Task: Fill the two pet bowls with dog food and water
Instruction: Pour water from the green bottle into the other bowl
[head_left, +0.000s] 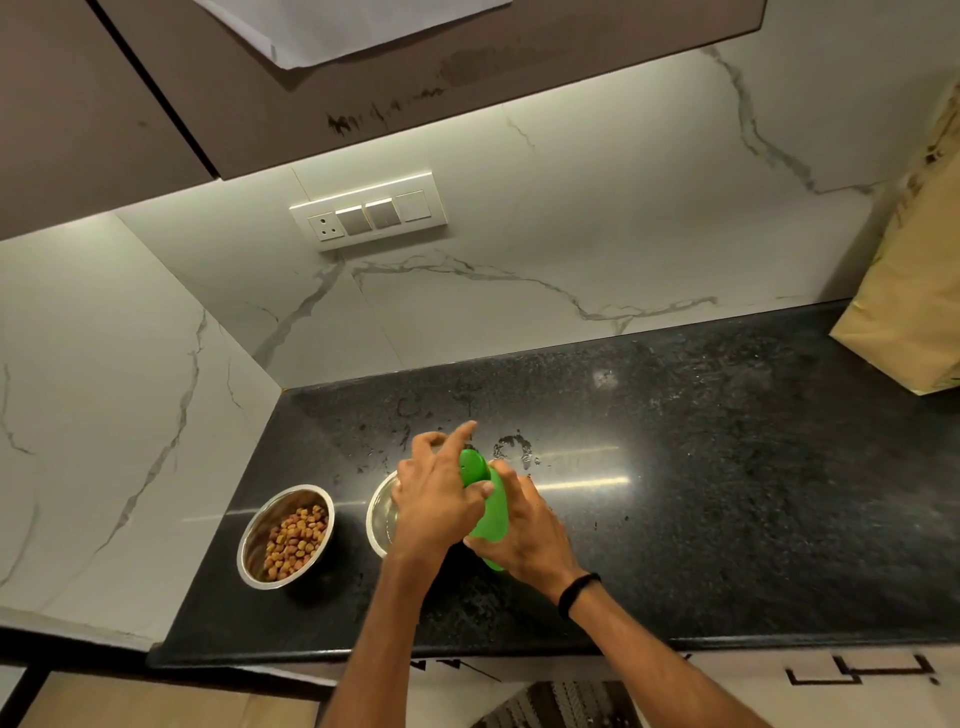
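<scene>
Kibble already fills the round steel bowl (285, 535) on the black granite tabletop (727, 493). The second steel bowl (381, 514), just beside it, shows no food. Above it the right hand (524, 535) curls its fingers round a green plastic bottle (496, 512) and the left hand (441, 499) pinches the cap (472, 465), forefinger lifted, so the water likely remains.

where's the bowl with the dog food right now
Head view: the dog food bowl sits on the black counter near its left end, by the marble wall corner, just left of the second steel bowl, which the left hand partly hides.
</scene>
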